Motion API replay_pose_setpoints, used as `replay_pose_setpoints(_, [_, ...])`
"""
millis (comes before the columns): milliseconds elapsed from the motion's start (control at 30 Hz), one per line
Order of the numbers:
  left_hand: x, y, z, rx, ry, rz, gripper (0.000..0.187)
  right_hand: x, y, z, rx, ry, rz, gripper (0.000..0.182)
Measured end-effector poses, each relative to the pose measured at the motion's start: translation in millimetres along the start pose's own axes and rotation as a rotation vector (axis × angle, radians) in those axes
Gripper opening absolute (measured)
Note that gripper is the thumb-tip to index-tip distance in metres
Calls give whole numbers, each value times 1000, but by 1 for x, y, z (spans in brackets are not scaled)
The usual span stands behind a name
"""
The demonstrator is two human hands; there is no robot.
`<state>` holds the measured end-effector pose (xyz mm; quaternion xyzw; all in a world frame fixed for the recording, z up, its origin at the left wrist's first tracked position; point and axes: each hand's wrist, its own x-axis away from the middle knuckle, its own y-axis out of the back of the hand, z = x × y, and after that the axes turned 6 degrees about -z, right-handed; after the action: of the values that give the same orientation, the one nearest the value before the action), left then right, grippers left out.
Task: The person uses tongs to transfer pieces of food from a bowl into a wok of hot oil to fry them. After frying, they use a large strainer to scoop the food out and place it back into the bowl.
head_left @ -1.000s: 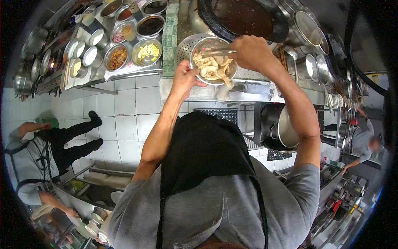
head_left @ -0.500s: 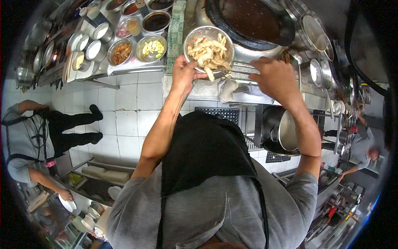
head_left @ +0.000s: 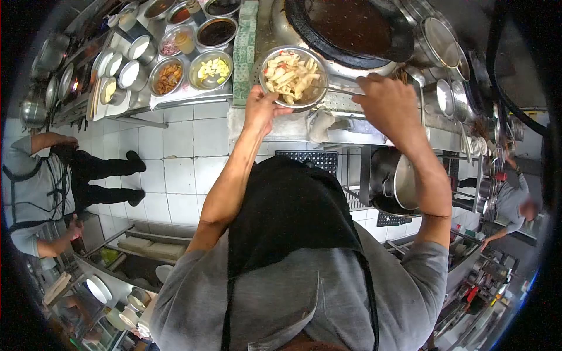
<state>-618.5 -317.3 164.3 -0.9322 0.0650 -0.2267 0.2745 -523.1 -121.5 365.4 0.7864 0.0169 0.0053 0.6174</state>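
The left hand (head_left: 261,108) is closed on the near rim of a metal bowl (head_left: 291,76), so the bowl is up off the counter (head_left: 281,130). Pale food strips (head_left: 290,75) fill the bowl. To the right of the bowl, the right hand (head_left: 387,100) is closed around tongs (head_left: 342,91), whose tips reach the bowl's edge. I cannot tell if the tongs pinch a strip. Just past the bowl sits a big dark wok (head_left: 351,26) with no strips in it. So I think the food is ready and lifted, but none is in the wok yet.
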Motion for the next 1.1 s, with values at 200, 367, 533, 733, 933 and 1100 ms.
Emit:
replay_pose_setpoints(200, [4, -2, -6, -132, -40, 66, 12, -13, 22, -10, -36, -5, -121, 31])
replay_pose_setpoints(367, [34, -25, -18, -261, -44, 200, 15, -59, 11, -8, 47, -61, 145, 33])
replay_pose_setpoints(533, [16, -12, -4, -240, 57, 131, 14, -54, -23, 2, -26, 162, 39, 15])
replay_pose_setpoints(733, [8, -5, -5, -21, 11, -28, 10, -4, 10, 6, -122, 180, -123, 14])
replay_pose_setpoints(933, [8, -8, -20, 80, 52, -44, 12, 4, -12, 0, -98, 111, -210, 17])
replay_pose_setpoints(1100, [12, -12, -25, 8, 5, 53, 12, 1, -10, 4, -57, 42, -88, 24])
